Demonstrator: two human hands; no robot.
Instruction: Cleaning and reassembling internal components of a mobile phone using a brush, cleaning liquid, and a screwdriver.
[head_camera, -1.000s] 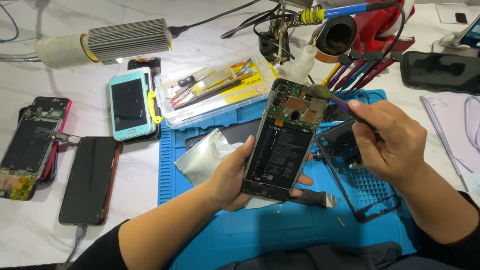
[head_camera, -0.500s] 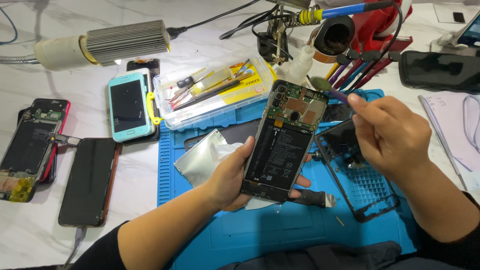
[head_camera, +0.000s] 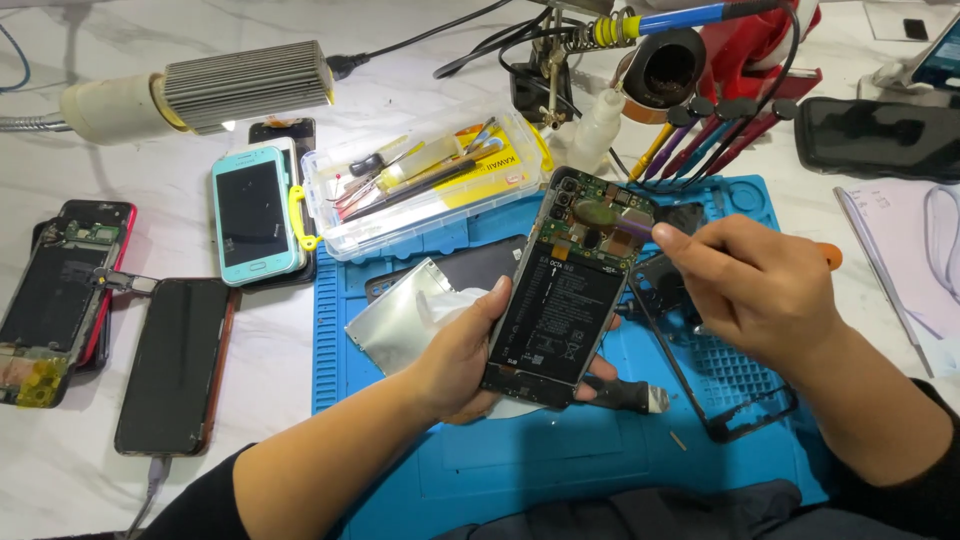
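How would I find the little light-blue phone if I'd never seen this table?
Start at the blue mat, then look past its upper left corner to the clear tool box. The light-blue phone lies right beside the box's left end. The other phones nearby are black or opened up; only this one has a pale blue case.

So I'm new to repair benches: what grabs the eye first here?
The opened phone, battery and circuit board bare, sits mid-frame in the left hand over the blue mat. The right hand touches a tool to its upper end. More phones lie left; a clear tool box sits behind.
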